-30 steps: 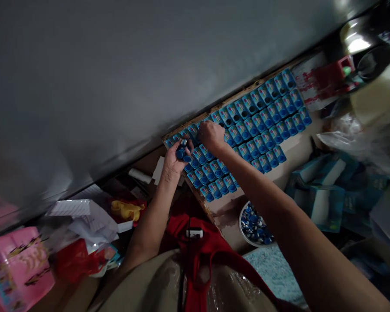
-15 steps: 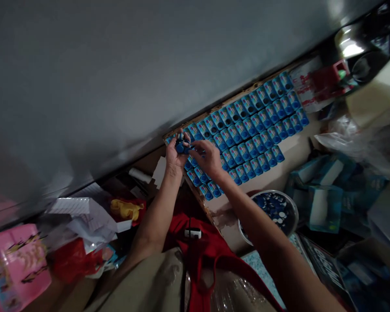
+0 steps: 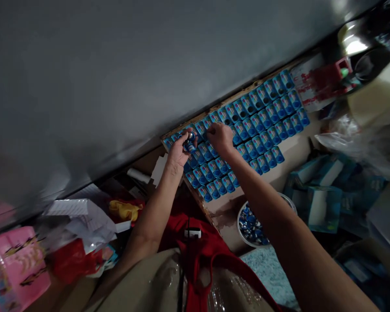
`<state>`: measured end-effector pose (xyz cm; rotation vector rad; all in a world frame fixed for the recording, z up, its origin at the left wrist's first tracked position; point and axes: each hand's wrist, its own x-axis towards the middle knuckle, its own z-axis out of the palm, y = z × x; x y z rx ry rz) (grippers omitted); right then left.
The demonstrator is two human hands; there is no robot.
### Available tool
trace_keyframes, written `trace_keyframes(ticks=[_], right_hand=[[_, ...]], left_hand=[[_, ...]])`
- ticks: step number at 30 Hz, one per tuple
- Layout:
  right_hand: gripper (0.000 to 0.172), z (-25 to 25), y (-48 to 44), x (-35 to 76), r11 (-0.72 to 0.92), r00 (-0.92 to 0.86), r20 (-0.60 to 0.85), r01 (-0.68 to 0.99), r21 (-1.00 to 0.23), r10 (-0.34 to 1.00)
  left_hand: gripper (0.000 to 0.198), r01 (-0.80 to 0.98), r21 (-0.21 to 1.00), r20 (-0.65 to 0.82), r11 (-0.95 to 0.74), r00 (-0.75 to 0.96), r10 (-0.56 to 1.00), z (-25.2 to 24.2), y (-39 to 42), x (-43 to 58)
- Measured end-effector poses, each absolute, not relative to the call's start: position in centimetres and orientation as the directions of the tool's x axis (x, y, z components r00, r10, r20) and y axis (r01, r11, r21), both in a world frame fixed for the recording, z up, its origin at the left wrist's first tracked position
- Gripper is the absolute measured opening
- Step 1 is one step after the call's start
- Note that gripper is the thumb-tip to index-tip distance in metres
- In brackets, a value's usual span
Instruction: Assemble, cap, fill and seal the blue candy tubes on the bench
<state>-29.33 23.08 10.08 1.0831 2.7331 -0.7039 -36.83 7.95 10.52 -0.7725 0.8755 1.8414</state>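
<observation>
My left hand (image 3: 178, 152) is cupped around several small round blue discs (image 3: 190, 145), some with silvery edges, over the left end of a board. Rows of blue printed cards (image 3: 251, 147) cover that board. Many cards carry a round blue disc; along the back row, several show a dark round spot instead. My right hand (image 3: 221, 138) is over the back rows with its fingers pinched together, touching or just above a card. Whatever its fingertips may hold is hidden. A round metal bowl (image 3: 238, 229) near the board's front edge contains many blue and silvery discs, partly hidden by my right forearm.
A grey wall (image 3: 117, 78) rises behind the board. Clear blue boxes (image 3: 325, 210) and plastic bags (image 3: 354, 138) crowd the right side. At left are a pink container (image 3: 22, 264), a red bag (image 3: 73, 262) and a yellow cloth (image 3: 125, 210).
My right hand has moved away from the discs in my left palm, up and right to the back rows of cards. My left hand has turned slightly, still holding discs.
</observation>
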Motion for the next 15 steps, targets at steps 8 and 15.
trace_keyframes(ticks=[8, 15], right_hand=[[0.019, 11.1, 23.8, -31.6, 0.656, -0.661, -0.440, 0.730, -0.192, 0.607], [0.017, 11.6, 22.9, -28.1, 0.637, -0.750, -0.324, 0.661, -0.396, 0.577]], left_hand=[[0.028, -0.930, 0.117, -0.784, -0.347, -0.301, 0.543, 10.5, 9.2, -37.1], [0.019, -0.930, 0.268, -0.772, -0.251, -0.363, 0.521, 11.2, 7.3, -37.1]])
